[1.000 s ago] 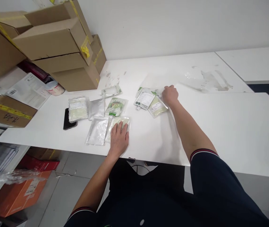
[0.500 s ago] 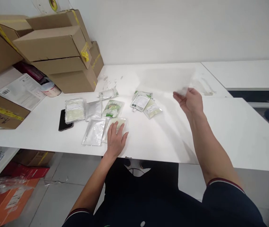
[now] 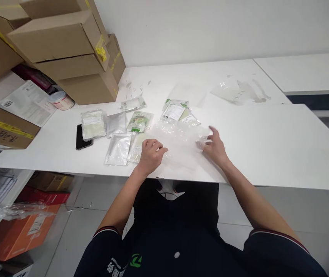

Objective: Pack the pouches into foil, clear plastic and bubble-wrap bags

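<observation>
A thin clear plastic bag (image 3: 178,140) lies spread on the white table (image 3: 268,154) between my hands, its outline faint. My right hand (image 3: 215,148) has its thumb and a finger pinched at the bag's right side, with the other fingers raised apart. At the bag's left edge, my left hand (image 3: 153,154) is curled, its thumb toward the bag. Partly under this hand lies a flat pouch with a pale label (image 3: 136,149). Left of it is a silver pouch (image 3: 117,149). A green printed pouch (image 3: 139,122) lies just behind, and several spout and flat pouches (image 3: 174,111) overlap behind the bag.
Stacked cardboard boxes (image 3: 57,42) stand at the back left beside a small tub (image 3: 62,100). A wrapped pale pack (image 3: 93,125) rests partly on a black phone (image 3: 81,138). More clear plastic (image 3: 229,92) lies at the back right. The table's front edge runs close before me.
My right hand has brought the clear plastic bag down from the raised right side onto the table in front of me. My left hand has shifted right from the pouch and curled its fingers.
</observation>
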Demonstrator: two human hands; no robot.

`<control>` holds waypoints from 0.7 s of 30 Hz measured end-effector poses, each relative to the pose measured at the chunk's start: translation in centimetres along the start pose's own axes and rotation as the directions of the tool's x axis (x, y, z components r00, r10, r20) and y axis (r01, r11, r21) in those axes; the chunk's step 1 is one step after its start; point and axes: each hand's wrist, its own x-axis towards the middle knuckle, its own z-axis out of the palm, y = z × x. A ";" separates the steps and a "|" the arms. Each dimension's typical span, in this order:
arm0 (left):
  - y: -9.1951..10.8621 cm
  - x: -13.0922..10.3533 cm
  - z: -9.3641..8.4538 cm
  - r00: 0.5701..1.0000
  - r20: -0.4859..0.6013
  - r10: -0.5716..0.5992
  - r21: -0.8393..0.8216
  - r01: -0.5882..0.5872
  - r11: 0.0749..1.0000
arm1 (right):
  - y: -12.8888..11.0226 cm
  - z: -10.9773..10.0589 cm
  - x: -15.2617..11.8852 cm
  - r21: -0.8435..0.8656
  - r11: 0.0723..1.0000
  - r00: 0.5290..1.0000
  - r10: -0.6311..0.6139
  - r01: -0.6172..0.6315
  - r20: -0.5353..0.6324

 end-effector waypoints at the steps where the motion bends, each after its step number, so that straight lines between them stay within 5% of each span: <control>1: 0.1 -0.4 0.1 0.999 -0.004 0.041 0.014 -0.041 0.999 | 0.0 -0.3 0.0 -0.165 0.981 0.990 -0.115 0.102 -0.075; 3: 0.3 -1.3 0.4 0.994 -0.009 0.111 0.036 -0.111 0.993 | -0.2 -0.9 0.0 -0.390 0.873 0.937 -0.344 0.292 -0.069; 6: 0.7 -2.6 0.7 0.977 0.000 0.213 0.045 -0.213 0.976 | -0.3 -1.8 0.7 -0.312 0.842 0.898 -0.420 0.440 0.133; 9: 1.5 -4.1 0.9 0.945 -0.005 0.326 0.036 -0.325 0.945 | -0.4 -2.9 2.1 0.076 0.978 0.978 -0.200 0.196 0.058; 12: 2.6 -5.2 1.2 0.930 -0.003 0.367 0.044 -0.366 0.929 | -1.3 -3.5 3.7 0.380 0.924 0.998 0.056 -0.048 -0.010; 18: 4.1 -4.5 2.0 0.975 -0.070 0.210 0.159 -0.197 0.967 | -4.4 -2.5 7.5 0.424 0.897 0.984 0.060 -0.126 0.166; 21: 4.0 -4.0 2.5 0.986 -0.111 0.127 0.163 -0.108 0.981 | -4.0 -1.6 10.3 0.353 0.932 0.995 0.056 -0.084 0.087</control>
